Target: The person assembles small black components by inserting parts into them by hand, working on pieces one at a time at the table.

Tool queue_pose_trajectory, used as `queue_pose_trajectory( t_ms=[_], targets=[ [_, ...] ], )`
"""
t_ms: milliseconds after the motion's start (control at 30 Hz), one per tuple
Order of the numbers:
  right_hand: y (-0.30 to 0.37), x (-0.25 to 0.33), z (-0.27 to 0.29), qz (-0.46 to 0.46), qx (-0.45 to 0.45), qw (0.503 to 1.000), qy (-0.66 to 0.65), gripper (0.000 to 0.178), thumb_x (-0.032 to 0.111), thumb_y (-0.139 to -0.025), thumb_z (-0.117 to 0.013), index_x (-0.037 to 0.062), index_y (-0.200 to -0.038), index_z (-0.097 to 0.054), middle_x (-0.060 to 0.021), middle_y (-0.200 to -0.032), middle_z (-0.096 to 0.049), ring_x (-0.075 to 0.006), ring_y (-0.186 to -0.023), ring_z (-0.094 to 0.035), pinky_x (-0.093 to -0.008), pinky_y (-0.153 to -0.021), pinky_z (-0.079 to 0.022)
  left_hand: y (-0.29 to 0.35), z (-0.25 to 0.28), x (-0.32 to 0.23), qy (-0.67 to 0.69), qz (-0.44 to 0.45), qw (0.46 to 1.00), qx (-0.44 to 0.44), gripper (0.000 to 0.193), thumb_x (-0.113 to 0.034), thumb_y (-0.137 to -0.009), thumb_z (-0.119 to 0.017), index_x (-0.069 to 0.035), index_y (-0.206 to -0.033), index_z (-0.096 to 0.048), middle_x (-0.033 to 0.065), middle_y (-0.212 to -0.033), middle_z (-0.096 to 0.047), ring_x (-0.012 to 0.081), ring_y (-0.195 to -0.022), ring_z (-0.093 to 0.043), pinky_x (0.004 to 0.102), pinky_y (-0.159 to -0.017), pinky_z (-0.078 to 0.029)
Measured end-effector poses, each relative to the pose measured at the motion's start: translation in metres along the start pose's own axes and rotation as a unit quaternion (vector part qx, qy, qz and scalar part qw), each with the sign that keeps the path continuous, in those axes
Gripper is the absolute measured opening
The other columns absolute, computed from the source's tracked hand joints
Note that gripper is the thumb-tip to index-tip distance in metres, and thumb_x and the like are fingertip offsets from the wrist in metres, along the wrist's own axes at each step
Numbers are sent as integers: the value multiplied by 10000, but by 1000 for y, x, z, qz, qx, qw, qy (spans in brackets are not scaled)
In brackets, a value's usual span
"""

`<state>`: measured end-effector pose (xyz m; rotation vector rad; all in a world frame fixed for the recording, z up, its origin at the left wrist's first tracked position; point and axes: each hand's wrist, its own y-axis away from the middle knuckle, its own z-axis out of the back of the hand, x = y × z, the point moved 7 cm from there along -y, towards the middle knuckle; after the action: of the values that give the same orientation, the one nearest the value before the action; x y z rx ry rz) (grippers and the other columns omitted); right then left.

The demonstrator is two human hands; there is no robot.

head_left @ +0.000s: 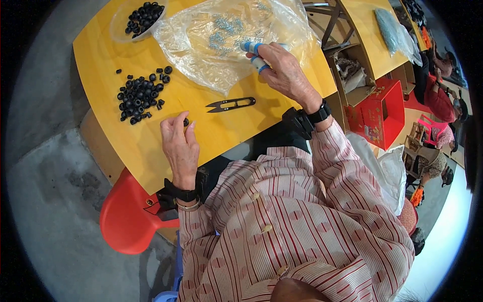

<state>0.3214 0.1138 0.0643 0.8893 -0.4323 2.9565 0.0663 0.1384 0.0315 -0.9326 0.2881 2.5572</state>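
My left hand (177, 148) rests near the front edge of the yellow table, thumb and forefinger closing on a small round black piece (186, 122). Beyond it lies a loose heap of similar black pieces (138, 98), some like hollow beads. My right hand (289, 70) is over the edge of a clear plastic bag (186, 45); blue and white bands wrap its thumb and forefinger. Those fingers are closed in a pinch, and what sits between them is too small to make out. Small bluish metal pieces (224, 32) lie on the bag. Black thread snips (231, 104) lie between my hands.
A clear tub (116, 30) of black pieces stands at the far left of the table (108, 136). A red chair (128, 216) is at lower left. On the right are a red box (385, 113), cardboard boxes and another table (370, 35). Other people sit at far right.
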Motion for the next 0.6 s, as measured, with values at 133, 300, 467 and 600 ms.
queue_pose_trajectory(
  t_ms=[133, 300, 467, 600],
  targets=[
    [-16, 0, -6, 8, 7, 999, 53, 167, 40, -767, -586, 35, -932, -560, -135, -848, -604, -322, -825, -560, -418, -712, -470, 1, 2, -1, 1, 4, 1000, -3, 275, -47, -840, -612, -33, -1113, -584, 159, -998, -505, 303, -923, -537, 373, -778, -468],
    [-27, -2, -15, 16, 13, 996, 88, 235, -31, -717, -586, 54, -936, -576, -109, -887, -611, -310, -859, -564, -397, -743, -481, 0, -1, -2, 6, 0, 1000, -3, 275, -44, -837, -611, -27, -1110, -583, 159, -985, -513, 301, -930, -533, 372, -789, -462],
    [-20, 5, -18, 36, 14, 999, 27, 272, -24, -681, -592, 53, -941, -575, -101, -876, -619, -308, -851, -563, -395, -738, -484, 1, 0, 0, 3, -8, 1000, -8, 268, -56, -843, -609, -21, -1107, -583, 158, -993, -514, 298, -939, -530, 370, -799, -457],
    [-16, 10, -27, 28, 27, 997, 68, 296, -18, -683, -590, 57, -968, -568, -97, -887, -621, -307, -857, -566, -395, -745, -484, 1, -1, 0, -5, -1, 1000, -1, 264, -67, -848, -608, -21, -1107, -582, 156, -991, -513, 298, -944, -529, 374, -802, -456]
  ],
)
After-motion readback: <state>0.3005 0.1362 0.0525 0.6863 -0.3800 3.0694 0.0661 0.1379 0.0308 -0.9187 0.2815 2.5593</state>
